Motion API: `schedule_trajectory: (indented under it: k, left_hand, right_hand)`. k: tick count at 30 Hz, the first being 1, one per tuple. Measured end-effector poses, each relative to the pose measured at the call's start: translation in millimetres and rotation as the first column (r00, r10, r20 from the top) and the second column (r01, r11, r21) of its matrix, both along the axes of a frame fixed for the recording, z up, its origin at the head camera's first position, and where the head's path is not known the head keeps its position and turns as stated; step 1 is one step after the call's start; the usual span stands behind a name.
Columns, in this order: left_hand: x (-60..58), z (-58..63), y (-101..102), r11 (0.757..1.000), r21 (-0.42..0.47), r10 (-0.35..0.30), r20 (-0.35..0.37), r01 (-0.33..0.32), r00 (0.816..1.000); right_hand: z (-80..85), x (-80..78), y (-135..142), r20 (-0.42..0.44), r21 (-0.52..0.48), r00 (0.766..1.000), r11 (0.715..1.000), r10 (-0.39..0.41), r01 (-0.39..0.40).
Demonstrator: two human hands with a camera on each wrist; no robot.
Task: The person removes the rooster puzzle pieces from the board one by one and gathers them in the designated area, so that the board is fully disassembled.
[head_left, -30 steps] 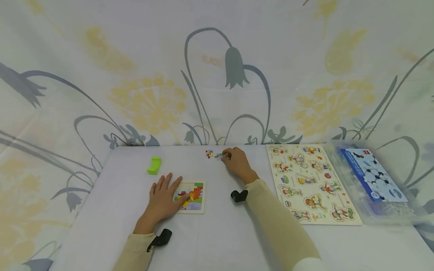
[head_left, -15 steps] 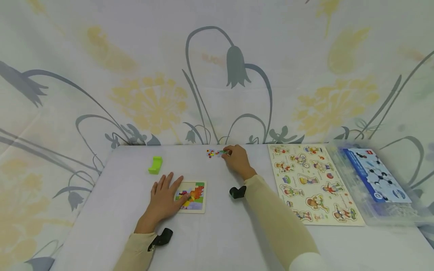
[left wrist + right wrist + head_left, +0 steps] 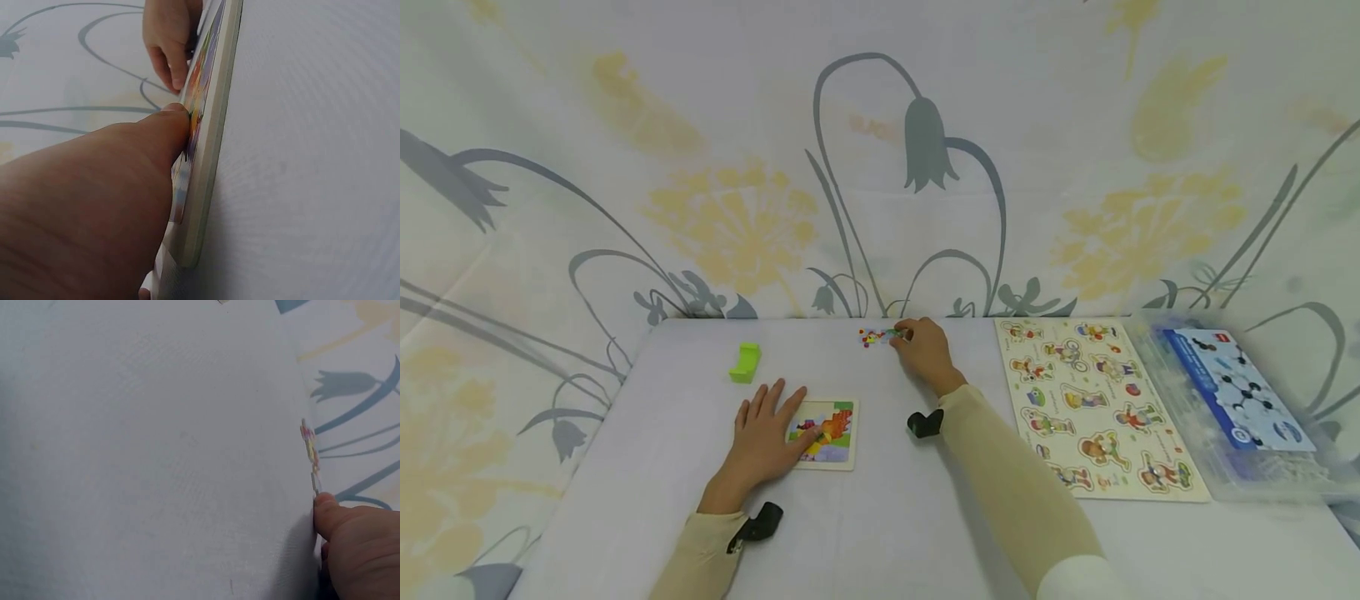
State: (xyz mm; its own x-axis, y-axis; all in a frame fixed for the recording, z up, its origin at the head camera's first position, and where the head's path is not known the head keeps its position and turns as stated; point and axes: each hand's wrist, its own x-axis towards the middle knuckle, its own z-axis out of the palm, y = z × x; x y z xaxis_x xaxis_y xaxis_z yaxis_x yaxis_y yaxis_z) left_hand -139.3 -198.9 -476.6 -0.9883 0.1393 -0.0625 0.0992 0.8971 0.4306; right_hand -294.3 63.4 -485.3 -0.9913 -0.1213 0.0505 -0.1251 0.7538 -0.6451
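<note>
In the head view, my left hand (image 3: pixel 765 442) lies spread on the left part of a small framed jigsaw puzzle (image 3: pixel 832 450), with the thumb over its colourful picture. The left wrist view shows that thumb pressing on the picture, just inside the pale frame. At the back of the table, my right hand (image 3: pixel 925 354) pinches a small puzzle piece (image 3: pixel 892 336) between thumb and fingers, which cover part of it. Left of that piece lies another colourful puzzle piece (image 3: pixel 870 337), apparently touching it; the right wrist view has them in a line.
A bright green block (image 3: pixel 746 363) stands beyond my left hand. On the right lies a large board of cut-out figures (image 3: pixel 1082 398), beside a clear plastic box (image 3: pixel 1157 367) with a blue molecule-printed sheet (image 3: pixel 1240 387). A patterned cloth (image 3: pixel 880 167) rises behind the table.
My right hand has slid its piece a little to the left, closing the gap to the other piece. The left hand stays on the framed puzzle. The head view has shifted slightly.
</note>
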Motion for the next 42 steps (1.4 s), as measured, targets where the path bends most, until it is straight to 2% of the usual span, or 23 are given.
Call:
schedule_trajectory:
  k: [3,5,10,15,19,23,26,30,35,42]
  left_hand:
    - [0.2,1.4,1.8,1.0,0.0,-0.006,-0.003,0.006,1.0]
    - [0.3,1.6,2.8,1.0,0.009,-0.009,-0.008,0.009,1.0]
    - [-0.6,-0.8,1.8,1.0,-0.004,-0.011,-0.001,0.011,1.0]
    - [-1.6,-3.3,-0.9,1.0,-0.028,-0.006,0.024,0.007,1.0]
    - [-0.7,-4.4,-1.9,1.0,-0.028,-0.003,0.024,0.004,1.0]
    - [-0.4,-4.8,-2.2,1.0,-0.025,-0.002,0.007,0.002,1.0]
    - [-0.3,-4.6,-1.4,1.0,-0.021,-0.007,-0.017,0.007,1.0]
    - [-0.1,-5.9,-1.6,1.0,-0.026,-0.012,-0.034,0.011,0.999]
    - [-0.5,-6.8,-1.6,1.0,-0.02,-0.017,-0.033,0.016,0.999]
    - [-1.8,-7.1,-1.5,1.0,-0.018,-0.016,-0.033,0.015,0.999]
  right_hand:
    - [-2.3,1.8,2.6,-0.017,-0.021,1.0,1.0,-0.014,0.014]
    - [-4.8,4.8,4.1,-0.021,-0.07,0.999,0.997,-0.042,0.04]
    - [-8.2,19.0,0.7,-0.002,-0.216,0.991,0.967,-0.135,0.132]
    - [-10.1,44.2,-11.4,-0.025,-0.291,0.982,0.942,-0.185,0.17]
    - [-12.4,70.6,-23.8,-0.085,-0.321,0.983,0.939,-0.16,0.125]
    - [-13.6,92.0,-32.8,-0.108,-0.261,0.993,0.965,-0.054,0.024]
    - [-13.6,100.8,-34.5,-0.101,-0.158,0.993,0.984,0.061,-0.076]
    - [-12.5,106.7,-34.9,-0.109,-0.063,0.98,0.983,0.166,-0.173]
    - [-7.5,111.3,-37.0,-0.101,-0.039,0.975,0.978,0.2,-0.205]
    - [-3.2,113.7,-43.5,-0.078,0.078,0.972,0.973,0.223,-0.217]
